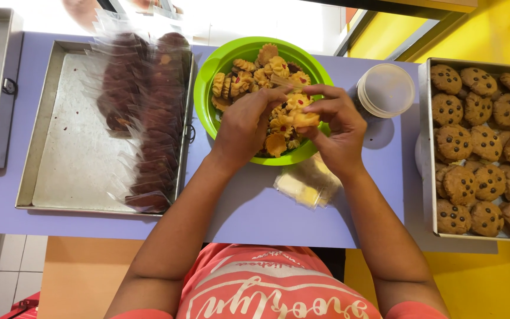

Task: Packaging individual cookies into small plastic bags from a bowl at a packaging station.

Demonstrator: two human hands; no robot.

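Fingers of left hand [244,125] and right hand [333,123] pinch one flower-shaped cookie [303,119], possibly with a clear wrapper, above green bowl [208,77]; grip edges lightly, keep it over bowl to catch crumbs

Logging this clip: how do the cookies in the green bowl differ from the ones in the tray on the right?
The cookies in the green bowl are yellow and flower-shaped with red centres; the cookies in the right tray are brown rounds dotted with dark chips. The bowl cookies are smaller and heaped loosely; the tray cookies are larger and lie packed in rows. Both hands, left hand and right hand, work over the bowl, not the tray. Both lots are unwrapped.
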